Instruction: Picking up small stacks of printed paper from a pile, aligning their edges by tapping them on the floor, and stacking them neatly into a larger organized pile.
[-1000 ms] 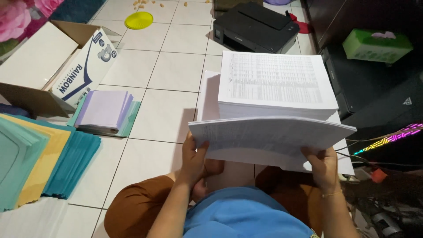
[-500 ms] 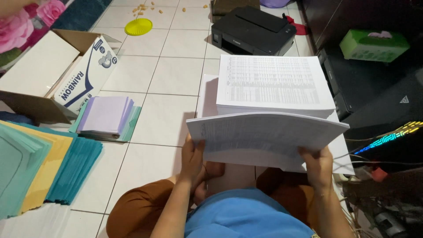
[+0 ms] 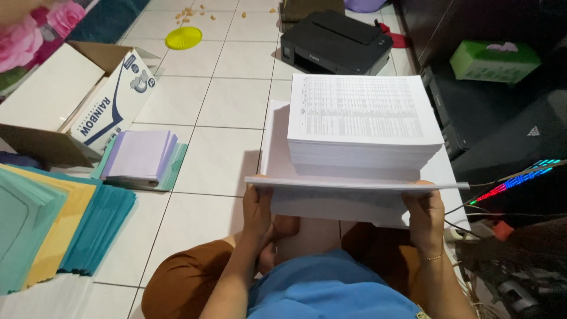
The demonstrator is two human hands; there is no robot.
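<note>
Stock on the tiled floor, listed from the left. One fan of teal and yellow paper folders, overlapping too closely to count. One open white cardboard box with blue print. One small pile of lilac paper sheets resting on a green sheet. One round yellow plastic lid farther off, with scattered crumbs beyond it.

Centre, over the seated person's lap: one thin white sheaf of paper, held level and seen edge-on. Left hand grasps its near left corner, thumb on top and fingers curled beneath. Right hand grasps the near right corner the same way; a thin bracelet shows at that wrist. Judged light but limp: a sheaf this thin would likely sag in the middle and its loose smooth sheets would likely slide apart, so a pinch at both corners with support underneath suits it.

Just behind it: one thick block of printed white sheets, squared, sitting on a broader white stack. Judged heavy and stiff as a block, with slippery top leaves; best taken from under both short sides.

Farther right: one black printer, one green tissue box, one dark computer case with coloured lights, and several tangled cables, number not countable.
</note>
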